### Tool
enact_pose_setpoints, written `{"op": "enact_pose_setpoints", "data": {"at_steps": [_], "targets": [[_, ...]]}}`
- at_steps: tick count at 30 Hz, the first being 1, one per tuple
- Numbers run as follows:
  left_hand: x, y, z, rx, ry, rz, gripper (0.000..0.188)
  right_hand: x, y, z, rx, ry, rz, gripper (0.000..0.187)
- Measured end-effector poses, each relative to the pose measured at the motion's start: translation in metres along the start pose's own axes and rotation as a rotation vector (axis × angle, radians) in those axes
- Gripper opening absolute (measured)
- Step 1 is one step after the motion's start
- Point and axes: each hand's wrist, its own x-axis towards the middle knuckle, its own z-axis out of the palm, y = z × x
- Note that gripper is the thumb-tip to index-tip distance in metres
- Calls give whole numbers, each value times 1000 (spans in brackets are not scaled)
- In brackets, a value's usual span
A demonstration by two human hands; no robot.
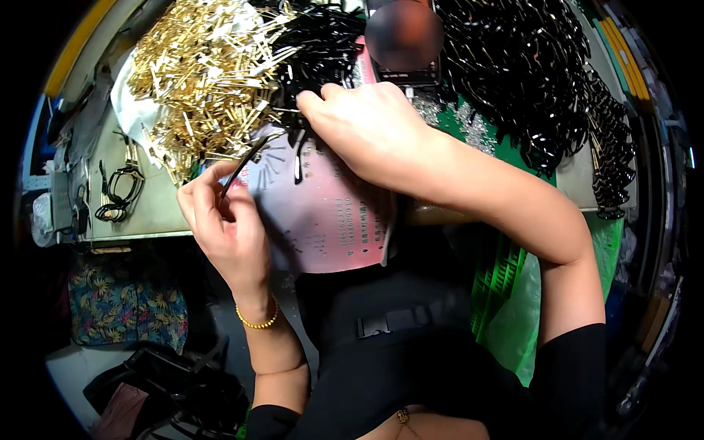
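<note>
My left hand (231,220), with a yellow bead bracelet at the wrist, pinches a thin, dark, curved piece (246,160), perhaps a glasses arm, which points up and right. My right hand (370,128) reaches across with its fingers curled at the near edge of a heap of shiny black curved strips (315,44). Whatever its fingertips touch is hidden. Below it, a short black curved piece (298,163) lies over a pink and pale blue printed sheet (315,227), which hangs over the table's front edge.
A large heap of thin gold metal pieces (198,73) spreads over a white bag (132,103) on the left. More black strips (513,73) fill the right side. Small clear bits (473,128) lie on green. A phone (411,73) stands at the back; a coiled black cord (125,187) lies far left.
</note>
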Motion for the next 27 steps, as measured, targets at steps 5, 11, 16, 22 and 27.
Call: {"op": "enact_pose_setpoints", "data": {"at_steps": [5, 11, 16, 22, 27], "targets": [[34, -5, 2, 262, -206, 148, 23, 2, 5, 5, -35, 23, -112, 19], [52, -2, 11, 396, -315, 275, 16, -19, 4, -14, 18, 122, -106, 17], [49, -13, 17, 338, -198, 339, 9, -75, 6, -61, 467, 47, 109, 33], [10, 4, 8, 50, -204, 200, 23, -152, 4, -85, 946, -193, 546, 26], [-26, 38, 33, 364, -214, 370, 10, -189, 3, -74, 1063, -155, 684, 25]]}}
